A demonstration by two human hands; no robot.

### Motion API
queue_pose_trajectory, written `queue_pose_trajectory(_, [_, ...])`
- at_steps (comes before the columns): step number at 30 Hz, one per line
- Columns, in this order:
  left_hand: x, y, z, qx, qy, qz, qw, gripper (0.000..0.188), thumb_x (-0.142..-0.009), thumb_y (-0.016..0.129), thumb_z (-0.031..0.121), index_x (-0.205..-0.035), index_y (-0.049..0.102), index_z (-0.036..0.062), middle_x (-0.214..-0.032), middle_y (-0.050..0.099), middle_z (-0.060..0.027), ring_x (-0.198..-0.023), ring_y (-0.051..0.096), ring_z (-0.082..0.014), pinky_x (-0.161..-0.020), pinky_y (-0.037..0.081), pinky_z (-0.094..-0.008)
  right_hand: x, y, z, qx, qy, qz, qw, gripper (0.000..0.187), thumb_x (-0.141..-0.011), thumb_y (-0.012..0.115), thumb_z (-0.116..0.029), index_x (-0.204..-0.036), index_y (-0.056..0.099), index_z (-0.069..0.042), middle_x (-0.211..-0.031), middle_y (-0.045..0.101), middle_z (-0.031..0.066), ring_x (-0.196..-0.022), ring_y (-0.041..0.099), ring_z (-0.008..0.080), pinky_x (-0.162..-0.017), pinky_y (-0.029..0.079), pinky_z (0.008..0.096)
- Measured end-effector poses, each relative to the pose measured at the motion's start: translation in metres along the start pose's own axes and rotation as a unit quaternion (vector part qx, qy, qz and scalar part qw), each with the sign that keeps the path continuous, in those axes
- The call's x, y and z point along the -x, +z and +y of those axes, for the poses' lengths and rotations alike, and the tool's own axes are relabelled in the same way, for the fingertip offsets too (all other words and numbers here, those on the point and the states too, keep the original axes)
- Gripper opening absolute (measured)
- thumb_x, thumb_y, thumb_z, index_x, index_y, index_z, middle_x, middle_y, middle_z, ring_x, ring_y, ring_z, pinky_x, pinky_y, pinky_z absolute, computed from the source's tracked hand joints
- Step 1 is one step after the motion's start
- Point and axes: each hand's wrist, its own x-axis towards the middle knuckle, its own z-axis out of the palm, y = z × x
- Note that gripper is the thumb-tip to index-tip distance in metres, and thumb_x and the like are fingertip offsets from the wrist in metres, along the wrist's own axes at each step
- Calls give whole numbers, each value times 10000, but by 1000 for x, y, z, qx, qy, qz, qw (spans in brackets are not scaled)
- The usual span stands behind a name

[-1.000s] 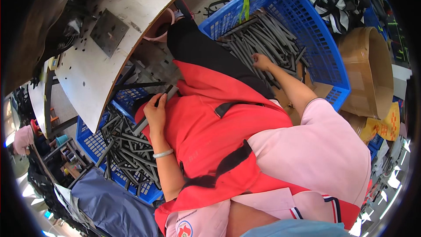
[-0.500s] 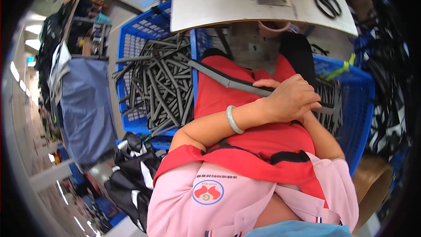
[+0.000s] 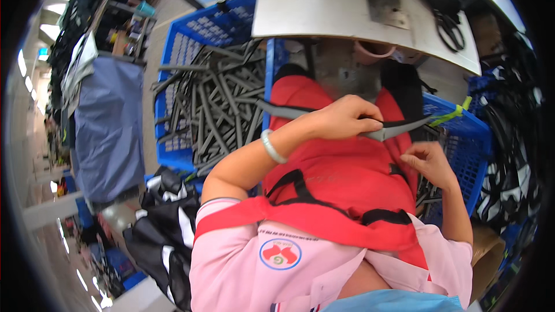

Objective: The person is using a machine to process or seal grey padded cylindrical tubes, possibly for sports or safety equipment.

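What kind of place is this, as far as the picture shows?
Probably a small sewing or assembly workshop. Blue plastic crates hold heaps of grey strips, a worn metal worktable carries scissors, and the left hand holds one grey strip over a red apron.

Grey strip (image 3: 277, 110) middle hidden under left hand (image 3: 344, 118).
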Motion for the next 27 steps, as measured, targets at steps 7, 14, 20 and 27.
queue_pose_trajectory(7, [-10,-6,34,191,17,-6,981,192,-932,610,142,-1038,657,-11,-810,606,36,-741,507,-17,-635,414,-182,-35,-17,-67,128,-243,103,956,360,-683,746,-104,-1014,614,-51,-975,644,150,-841,623,296,-724,495,341])
queue_pose_trajectory(14, [-17,-52,64,7,-63,36,997,199,-894,641,167,-983,671,-9,-765,668,-30,-637,599,-125,-580,458,-275,-65,-61,-75,357,-299,246,850,244,-660,725,-190,-807,565,-79,-736,595,104,-741,619,318,-637,474,420])
queue_pose_trajectory(20, [-59,-79,98,-292,124,297,901,220,-856,648,194,-945,689,-2,-766,678,-145,-632,643,-286,-604,492,-348,-98,-125,-98,376,-307,364,795,259,-656,713,-131,-860,572,-57,-790,609,129,-797,608,350,-693,479,423])
queue_pose_trajectory(27, [-109,-112,86,-63,62,243,966,245,-880,652,163,-962,680,-66,-690,615,-25,-549,497,-62,-507,414,-246,-127,-156,-97,396,-214,351,821,341,-729,691,-191,-1033,627,-51,-890,663,138,-888,633,332,-775,493,422])
